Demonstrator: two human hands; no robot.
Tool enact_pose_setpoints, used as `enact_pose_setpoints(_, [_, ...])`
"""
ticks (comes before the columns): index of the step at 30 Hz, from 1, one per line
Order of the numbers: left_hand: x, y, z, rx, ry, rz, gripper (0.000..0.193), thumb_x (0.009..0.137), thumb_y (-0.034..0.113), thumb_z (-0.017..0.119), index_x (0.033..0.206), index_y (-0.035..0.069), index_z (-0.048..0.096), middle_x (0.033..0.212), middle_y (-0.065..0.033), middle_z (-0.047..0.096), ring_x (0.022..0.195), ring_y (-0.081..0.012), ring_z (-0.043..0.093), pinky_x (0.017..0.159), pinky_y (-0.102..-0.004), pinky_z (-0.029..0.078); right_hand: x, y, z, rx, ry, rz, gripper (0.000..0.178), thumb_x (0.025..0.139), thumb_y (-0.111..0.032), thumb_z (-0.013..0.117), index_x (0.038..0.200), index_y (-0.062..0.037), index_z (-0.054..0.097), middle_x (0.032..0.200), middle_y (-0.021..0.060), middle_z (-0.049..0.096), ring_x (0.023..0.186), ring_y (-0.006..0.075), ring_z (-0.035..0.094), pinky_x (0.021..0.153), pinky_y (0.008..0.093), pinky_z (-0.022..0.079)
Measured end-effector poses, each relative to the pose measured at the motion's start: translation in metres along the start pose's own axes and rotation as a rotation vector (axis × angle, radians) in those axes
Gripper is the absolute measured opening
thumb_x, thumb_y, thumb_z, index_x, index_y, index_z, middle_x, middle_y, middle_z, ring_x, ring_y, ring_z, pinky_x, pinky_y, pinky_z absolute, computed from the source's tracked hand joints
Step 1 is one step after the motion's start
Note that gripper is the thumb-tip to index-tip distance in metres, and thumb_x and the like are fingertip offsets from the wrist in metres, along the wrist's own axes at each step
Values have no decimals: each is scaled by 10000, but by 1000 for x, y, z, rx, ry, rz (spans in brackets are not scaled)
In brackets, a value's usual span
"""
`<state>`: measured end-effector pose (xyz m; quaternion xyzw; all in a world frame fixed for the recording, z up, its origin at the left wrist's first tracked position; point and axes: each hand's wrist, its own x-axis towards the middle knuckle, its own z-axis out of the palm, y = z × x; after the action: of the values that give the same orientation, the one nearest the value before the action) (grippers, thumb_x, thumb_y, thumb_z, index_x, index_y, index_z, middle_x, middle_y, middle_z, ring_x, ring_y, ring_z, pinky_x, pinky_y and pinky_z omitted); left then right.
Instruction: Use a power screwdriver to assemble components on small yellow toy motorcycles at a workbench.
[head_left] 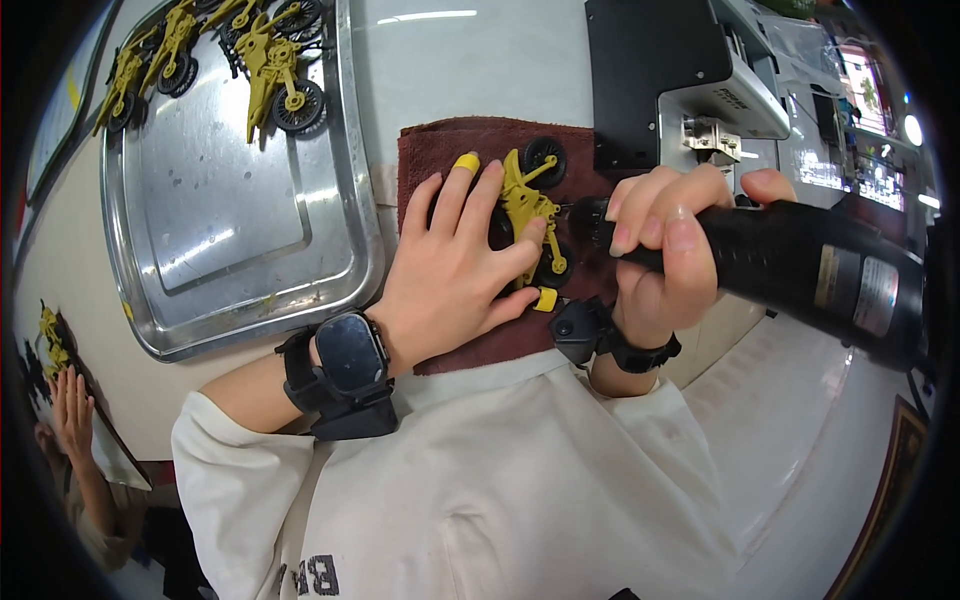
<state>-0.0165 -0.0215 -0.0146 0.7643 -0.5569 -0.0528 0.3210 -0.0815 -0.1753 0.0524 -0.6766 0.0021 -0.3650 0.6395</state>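
Note:
A yellow toy motorcycle [522, 203] with black wheels lies on a dark red cloth [440, 140]. My left hand [450, 245] rests across it, fingers and thumb pressing it against the cloth; yellow bands wrap two of the fingertips. My right hand [665, 235] grips a black electric screwdriver [790, 250], held nearly level from the right. The tool's thin tip points left at the motorcycle's side, close to or touching it; I cannot tell which. Part of the toy is hidden under my left fingers.
At the left stands a metal tray [118, 250] with several yellow-and-black toy motorcycles [270, 70] at its far end. A black-and-grey machine [650, 85] with a metal fitting [712, 138] sits beyond the screwdriver. Another person's hand [72, 410] is at the far left, near a similar toy.

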Motion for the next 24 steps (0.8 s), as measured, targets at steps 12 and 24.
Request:
enact_pose_setpoints(12, [1, 4, 1, 51, 6, 21, 533, 704, 412, 687, 1185, 208, 578, 1293, -239, 376, 1188, -423, 341, 979, -511, 279, 72, -37, -80, -373, 417, -228, 207, 807, -112, 507, 969, 13, 475, 582, 86, 485, 496, 193, 466, 555, 331, 425])
enact_pose_setpoints(24, [0, 4, -1, 56, 27, 32, 560, 716, 433, 692, 1211, 213, 551, 1293, -232, 379, 1194, -414, 341, 971, -506, 289, 6, -43, -10, -1, 183, -247, 563, 784, -65, 470, 1277, -1, 205, 606, 99, 491, 471, 200, 476, 518, 377, 452])
